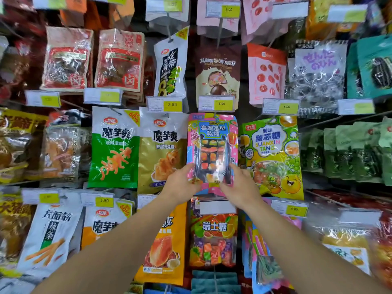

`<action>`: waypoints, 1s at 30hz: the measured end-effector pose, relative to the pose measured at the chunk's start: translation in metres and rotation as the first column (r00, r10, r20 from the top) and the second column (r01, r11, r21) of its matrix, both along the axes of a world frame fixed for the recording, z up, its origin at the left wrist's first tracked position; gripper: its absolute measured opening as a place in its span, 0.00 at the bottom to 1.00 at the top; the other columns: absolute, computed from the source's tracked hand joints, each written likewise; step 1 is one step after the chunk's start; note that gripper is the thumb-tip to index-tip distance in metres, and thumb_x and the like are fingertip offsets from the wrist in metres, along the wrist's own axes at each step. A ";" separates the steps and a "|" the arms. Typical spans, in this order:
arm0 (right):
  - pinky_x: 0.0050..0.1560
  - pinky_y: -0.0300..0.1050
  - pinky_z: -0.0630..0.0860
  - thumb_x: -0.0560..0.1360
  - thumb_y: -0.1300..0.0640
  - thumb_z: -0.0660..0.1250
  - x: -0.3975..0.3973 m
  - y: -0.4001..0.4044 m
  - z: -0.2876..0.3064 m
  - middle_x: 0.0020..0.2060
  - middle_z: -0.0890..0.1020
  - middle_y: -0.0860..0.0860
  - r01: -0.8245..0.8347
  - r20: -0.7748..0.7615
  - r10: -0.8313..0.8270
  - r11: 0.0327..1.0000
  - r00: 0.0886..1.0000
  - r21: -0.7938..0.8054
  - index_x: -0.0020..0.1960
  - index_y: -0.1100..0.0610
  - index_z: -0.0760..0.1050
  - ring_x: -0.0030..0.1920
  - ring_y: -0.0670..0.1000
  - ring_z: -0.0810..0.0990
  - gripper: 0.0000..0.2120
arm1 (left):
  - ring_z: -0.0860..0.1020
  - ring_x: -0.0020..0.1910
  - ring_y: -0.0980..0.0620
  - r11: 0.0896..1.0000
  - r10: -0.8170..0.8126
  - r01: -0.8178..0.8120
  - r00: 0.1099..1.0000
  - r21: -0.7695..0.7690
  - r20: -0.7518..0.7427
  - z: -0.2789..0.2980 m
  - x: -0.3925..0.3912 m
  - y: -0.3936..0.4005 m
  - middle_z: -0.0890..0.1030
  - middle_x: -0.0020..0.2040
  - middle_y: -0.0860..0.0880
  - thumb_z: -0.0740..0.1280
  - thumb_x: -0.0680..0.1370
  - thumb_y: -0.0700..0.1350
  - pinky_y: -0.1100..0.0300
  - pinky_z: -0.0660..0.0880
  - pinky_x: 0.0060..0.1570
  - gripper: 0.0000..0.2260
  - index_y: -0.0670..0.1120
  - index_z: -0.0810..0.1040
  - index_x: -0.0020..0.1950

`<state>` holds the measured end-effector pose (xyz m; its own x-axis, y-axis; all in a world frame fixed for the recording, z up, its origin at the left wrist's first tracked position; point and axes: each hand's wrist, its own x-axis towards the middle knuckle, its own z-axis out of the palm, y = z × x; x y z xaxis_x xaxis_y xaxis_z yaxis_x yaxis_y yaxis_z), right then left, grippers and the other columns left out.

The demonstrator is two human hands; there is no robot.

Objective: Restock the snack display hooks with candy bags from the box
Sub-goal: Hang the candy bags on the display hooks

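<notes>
Both hands, left hand (182, 184) and right hand (240, 184), are pinching the pink gummy candy bag (212, 143) by its lower corners; seemingly light, glossy, slippery, crushable.

— What sort of place are we looking at?
— A shop. Snack bags (115, 145) are hanging in rows on hooks (218, 31), filling the whole wall.
— What else is showing it?
— Yellow price tags (172, 104) are sitting under each row, reading 3.90 and 5.00.

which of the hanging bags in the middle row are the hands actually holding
The pink sushi-gummy bag, between the gold konjac bag and the yellow-green sour candy bag. Both hands grip its bottom corners: left hand, right hand.
</notes>
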<state>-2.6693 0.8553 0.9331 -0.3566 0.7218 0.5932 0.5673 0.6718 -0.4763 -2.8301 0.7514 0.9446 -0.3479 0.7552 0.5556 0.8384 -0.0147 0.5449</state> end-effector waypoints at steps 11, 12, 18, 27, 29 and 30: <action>0.66 0.58 0.71 0.77 0.47 0.67 -0.004 -0.079 -0.025 0.74 0.61 0.54 0.103 0.053 -0.106 0.993 0.993 0.055 0.77 0.52 0.60 0.70 0.60 0.66 0.32 | 0.78 0.62 0.48 0.993 -0.044 0.044 0.999 0.110 -0.002 -0.027 -0.026 -0.061 0.76 0.68 0.48 0.69 0.76 0.46 0.60 0.71 0.58 0.26 0.49 0.69 0.74; 0.66 0.59 0.70 0.77 0.47 0.67 -0.005 -0.089 -0.033 0.75 0.61 0.54 0.104 0.064 -0.107 0.993 0.992 0.049 0.77 0.52 0.60 0.71 0.61 0.65 0.32 | 0.78 0.60 0.48 0.992 -0.055 0.054 0.998 0.118 0.007 -0.034 -0.028 -0.069 0.78 0.67 0.48 0.68 0.76 0.45 0.60 0.71 0.58 0.25 0.49 0.70 0.73; 0.66 0.57 0.70 0.74 0.51 0.68 -0.021 -0.167 -0.083 0.71 0.67 0.56 0.146 0.184 -0.149 0.989 0.972 0.029 0.74 0.56 0.65 0.67 0.63 0.70 0.31 | 0.78 0.61 0.43 0.993 -0.096 0.096 0.995 0.061 -0.006 -0.092 -0.042 -0.124 0.80 0.63 0.44 0.69 0.76 0.47 0.56 0.71 0.59 0.22 0.49 0.73 0.71; 0.66 0.54 0.69 0.77 0.48 0.65 -0.024 -0.290 -0.200 0.70 0.66 0.55 0.088 0.449 -0.029 0.990 0.893 -0.112 0.75 0.57 0.62 0.66 0.61 0.69 0.30 | 0.79 0.58 0.42 0.971 -0.056 0.079 0.993 -0.226 0.107 -0.224 -0.052 -0.249 0.80 0.63 0.41 0.69 0.76 0.49 0.54 0.73 0.54 0.27 0.49 0.69 0.75; 0.68 0.54 0.68 0.78 0.47 0.64 -0.022 -0.313 -0.225 0.73 0.64 0.53 0.052 0.478 0.019 0.990 0.878 -0.135 0.76 0.55 0.62 0.69 0.60 0.67 0.30 | 0.79 0.59 0.43 0.960 -0.036 0.071 0.991 -0.269 0.132 -0.251 -0.050 -0.279 0.80 0.62 0.41 0.69 0.76 0.48 0.56 0.72 0.54 0.26 0.49 0.69 0.75; 0.69 0.54 0.67 0.78 0.47 0.64 -0.021 -0.326 -0.236 0.74 0.63 0.53 0.039 0.493 0.044 0.987 0.869 -0.158 0.76 0.55 0.61 0.70 0.60 0.66 0.30 | 0.79 0.60 0.44 0.955 -0.029 0.072 0.988 -0.288 0.152 -0.264 -0.049 -0.294 0.80 0.63 0.42 0.69 0.77 0.48 0.56 0.72 0.54 0.26 0.49 0.69 0.75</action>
